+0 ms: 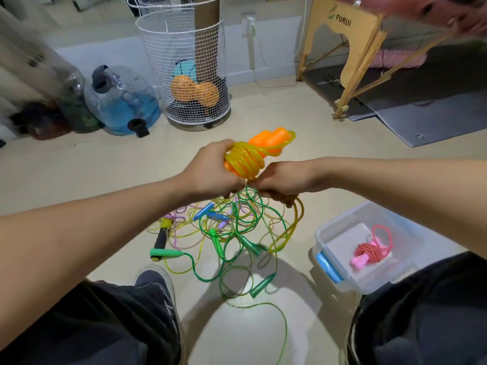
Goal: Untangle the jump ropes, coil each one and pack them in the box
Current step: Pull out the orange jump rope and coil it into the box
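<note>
1. The left hand point(210, 169) grips the yellow rope point(245, 159) wound on its orange handles point(271, 140).
2. The right hand point(282, 183) pinches its loose end.
3. More ropes point(226, 233) lie tangled on the floor.
4. The box point(369, 280) holds a pink rope point(369, 252).

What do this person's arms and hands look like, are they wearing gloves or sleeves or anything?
No gloves. Both the left hand and the right hand are bare, and both forearms are bare as far as the view shows, with no sleeve in sight. No watch, ring or wristband shows on either. Lower in the view are dark trousers and a dark shoe with a pale sole.
</note>
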